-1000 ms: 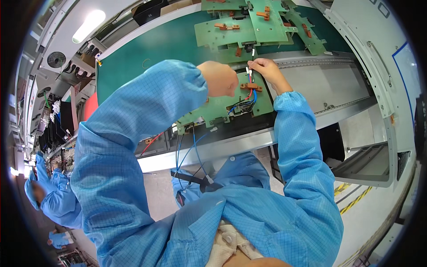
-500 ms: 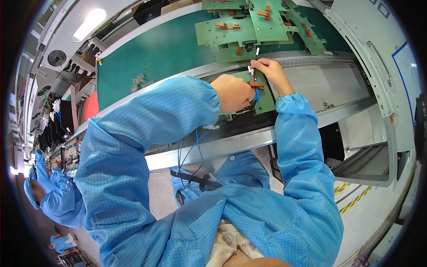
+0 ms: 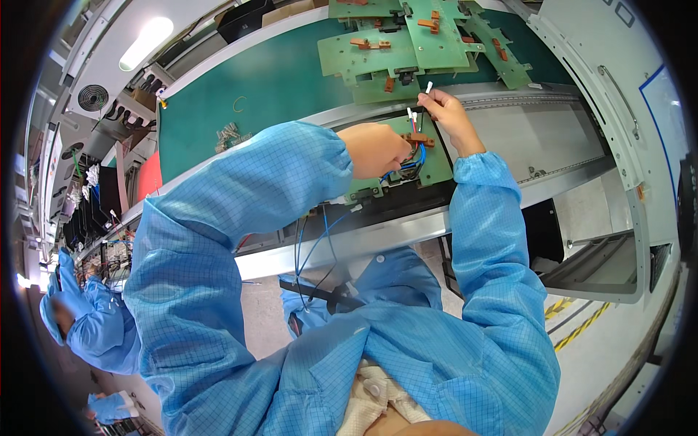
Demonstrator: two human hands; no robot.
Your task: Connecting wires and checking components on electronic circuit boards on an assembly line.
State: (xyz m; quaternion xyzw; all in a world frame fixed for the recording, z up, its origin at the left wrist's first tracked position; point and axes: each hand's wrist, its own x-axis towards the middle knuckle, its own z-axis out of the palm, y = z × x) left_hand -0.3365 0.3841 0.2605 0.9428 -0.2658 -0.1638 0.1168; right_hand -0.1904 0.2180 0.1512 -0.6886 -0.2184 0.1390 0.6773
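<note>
A green fixture board (image 3: 436, 161) lies on the rail in front of me, with a brown clamp block (image 3: 417, 139) on it. Blue, red and black wires (image 3: 419, 158) run through the block, and several white-tipped ends stand up beyond it. My left hand (image 3: 376, 150) is curled at the near left of the block, its fingertips closed on the wires; the palm hides part of the board. Between thumb and forefinger, my right hand (image 3: 452, 120) pinches a wire whose white end (image 3: 429, 87) sticks out past the fingers.
More green boards (image 3: 371, 54) with brown blocks are stacked on the green mat (image 3: 283, 80). Small metal parts (image 3: 229, 136) lie on the mat at left. Loose blue wires (image 3: 323, 243) hang over the table's front edge. A person in blue (image 3: 98, 320) is at far left.
My right hand has shifted slightly up and right with the wire. My left hand has drawn a little to the left, showing more of the wires beside the block.
</note>
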